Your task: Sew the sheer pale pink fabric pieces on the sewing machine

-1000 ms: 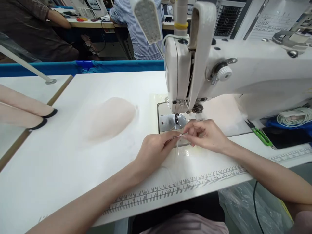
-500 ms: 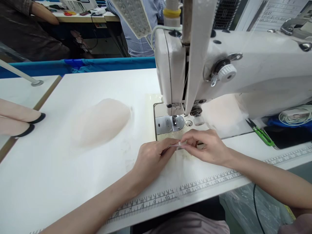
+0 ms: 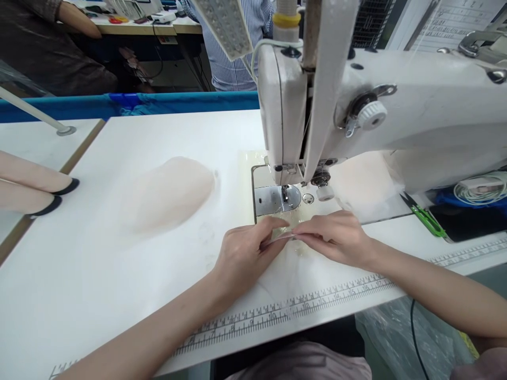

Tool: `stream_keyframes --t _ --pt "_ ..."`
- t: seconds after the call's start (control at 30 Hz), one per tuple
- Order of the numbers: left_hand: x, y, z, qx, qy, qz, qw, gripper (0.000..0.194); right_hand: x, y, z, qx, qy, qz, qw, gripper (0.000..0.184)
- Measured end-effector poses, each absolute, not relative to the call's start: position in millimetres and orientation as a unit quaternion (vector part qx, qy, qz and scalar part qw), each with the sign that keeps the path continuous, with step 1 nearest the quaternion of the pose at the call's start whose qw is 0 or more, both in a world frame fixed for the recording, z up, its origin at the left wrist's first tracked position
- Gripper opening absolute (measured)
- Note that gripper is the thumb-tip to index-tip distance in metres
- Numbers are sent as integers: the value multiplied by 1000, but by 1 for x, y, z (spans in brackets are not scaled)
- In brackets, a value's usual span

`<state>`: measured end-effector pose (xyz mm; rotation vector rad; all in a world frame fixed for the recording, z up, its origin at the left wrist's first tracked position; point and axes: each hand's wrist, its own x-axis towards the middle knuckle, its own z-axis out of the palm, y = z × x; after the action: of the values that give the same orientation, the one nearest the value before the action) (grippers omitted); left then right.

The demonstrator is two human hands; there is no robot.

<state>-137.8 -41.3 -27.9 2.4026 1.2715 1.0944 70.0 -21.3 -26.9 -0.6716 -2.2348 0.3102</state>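
Observation:
My left hand and my right hand meet just in front of the needle plate of a white sewing machine. Both pinch a small, thin, see-through strip between thumb and fingers. Sheer pale fabric lies flat on the table under the hands. The presser foot stands a little beyond the fingertips, apart from them.
A heap of sheer pink fabric lies to the left. Green thread snips rest at the right by a coiled white cable. A printed ruler runs along the front edge. Pink pieces with black tips lie far left. Other people stand behind the blue divider.
Both hands have slid slightly toward me and lower onto the table, still pinching the strip. The view has shifted a little.

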Motion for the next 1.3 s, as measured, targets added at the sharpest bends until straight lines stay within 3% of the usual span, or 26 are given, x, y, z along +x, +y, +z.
stream_keyframes --t 0.1,0.2,0.27,0.47,0.53,0.63,0.7,0.77,0.83,0.9,0.97,1.1,1.3 --pt "-138 -40 -28 847 361 387 45 21 73 -20 -26 -187 -885 -47 423 11" --pt "-138 -38 -28 862 308 403 2 13 74 -21 -20 -104 -893 -163 406 8" --pt "-137 -39 -27 857 316 407 -10 3 74 -22 -16 -77 -893 -202 394 6" --pt "-136 -46 -22 859 319 401 -1 12 77 -28 -10 -42 -889 -241 388 2" --pt "-136 -51 -15 860 328 388 48 9 80 -32 -4 -46 -900 -216 376 7" --pt "-137 -59 2 826 414 315 215 14 81 -38 10 -101 -925 -109 349 14" --pt "-138 -59 12 792 455 245 325 17 79 -40 16 -172 -926 21 335 13" --pt "-138 -54 16 772 479 196 369 20 74 -37 15 -262 -896 181 308 12" --pt "-138 -46 11 780 508 165 327 23 68 -29 8 -341 -843 310 279 13" --pt "-137 -37 2 797 534 142 244 19 63 -18 -4 -391 -805 355 271 13" --pt "-136 -32 -8 807 550 129 173 10 60 -9 -16 -427 -801 324 268 12" --pt "-137 -30 -20 829 533 161 50 37 58 0 -28 -469 -822 227 231 17" --pt "-136 -38 -28 887 362 231 -168 18 57 4 -33 -496 -819 185 222 19"
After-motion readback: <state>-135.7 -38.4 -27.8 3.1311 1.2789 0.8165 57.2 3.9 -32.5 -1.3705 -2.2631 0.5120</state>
